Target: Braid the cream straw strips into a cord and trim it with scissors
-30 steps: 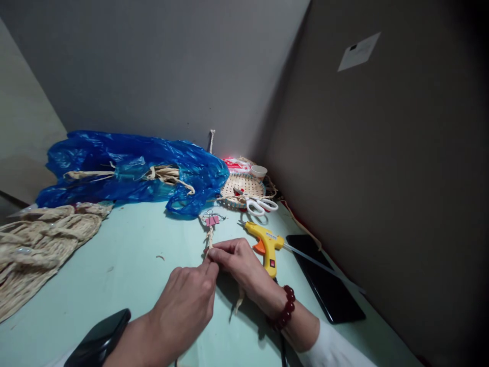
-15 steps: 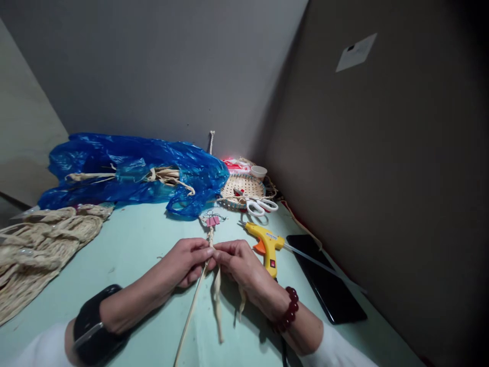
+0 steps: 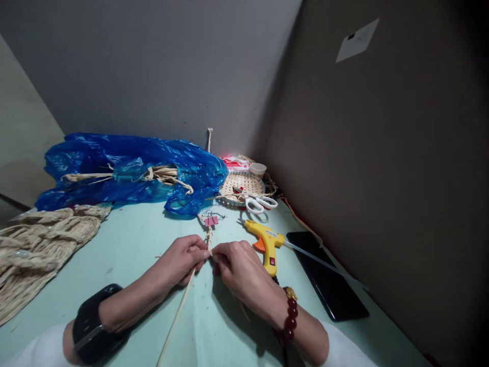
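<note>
My left hand (image 3: 182,257) and my right hand (image 3: 239,266) meet at the middle of a pale green table (image 3: 126,265), both pinching a thin straw braid (image 3: 209,237). The braid runs away from me to a pink binder clip (image 3: 210,220) that holds its far end. One loose straw strand (image 3: 176,316) trails from under my left hand toward me. My right hand covers the other loose strands. A dark watch sits on my left wrist and a red bead bracelet on my right.
A yellow glue gun (image 3: 266,242) lies just right of my right hand, beside a black phone (image 3: 327,283). White scissors (image 3: 257,203) rest on a woven tray (image 3: 239,184). A blue plastic bag (image 3: 130,168) with straw and a woven straw pile (image 3: 36,244) fill the left.
My left hand swung from over the braid to its left side, then both hands closed in on the braid. The middle strands went under my right hand.
</note>
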Motion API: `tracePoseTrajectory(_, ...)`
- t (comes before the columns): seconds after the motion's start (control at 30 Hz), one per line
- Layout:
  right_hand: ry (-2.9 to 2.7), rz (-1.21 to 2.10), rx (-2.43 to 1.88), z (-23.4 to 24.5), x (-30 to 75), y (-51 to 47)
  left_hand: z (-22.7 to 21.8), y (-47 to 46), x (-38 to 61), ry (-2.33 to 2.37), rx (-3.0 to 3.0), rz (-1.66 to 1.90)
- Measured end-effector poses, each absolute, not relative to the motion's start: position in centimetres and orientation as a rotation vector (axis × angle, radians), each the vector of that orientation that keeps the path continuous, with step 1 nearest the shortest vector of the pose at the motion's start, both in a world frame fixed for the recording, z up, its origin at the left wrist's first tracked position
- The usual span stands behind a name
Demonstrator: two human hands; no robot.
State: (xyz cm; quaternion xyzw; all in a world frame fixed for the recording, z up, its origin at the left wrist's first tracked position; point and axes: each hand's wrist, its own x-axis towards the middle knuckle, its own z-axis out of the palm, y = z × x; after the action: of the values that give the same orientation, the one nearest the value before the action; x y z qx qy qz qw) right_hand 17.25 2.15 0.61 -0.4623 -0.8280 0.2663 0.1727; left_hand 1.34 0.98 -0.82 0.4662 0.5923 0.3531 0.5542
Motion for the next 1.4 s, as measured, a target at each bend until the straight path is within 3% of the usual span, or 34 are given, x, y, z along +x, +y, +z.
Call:
tracePoseTrajectory(0.3,-2.488,0.135,-1.351,0.8,17.1,0.8,-0.5,1.2,1.5,1.464,1.133,0.842)
tracePoseTrajectory(0.73,-2.742,0.098,-1.041,-0.4,15.8,-1.4,-1.3,1.2,0.1,1.168,0.966,0.790)
tracePoseTrajectory(0.93,-2.340,0.316,-1.199,0.9,16.5,-0.1,-0.8,0.8,0.4,1.174,1.026,0.800)
tracePoseTrajectory(1.17,-2.133,1.060,-1.147,0.6,16.9,2.3,-0.6,0.4,0.4,1.242,1.242,0.757)
tracePoseTrajectory(1.4,-2.017,1.162,-1.209,-1.0,16.8,3.6,-0.7,0.3,0.5,1.490,1.582,0.657)
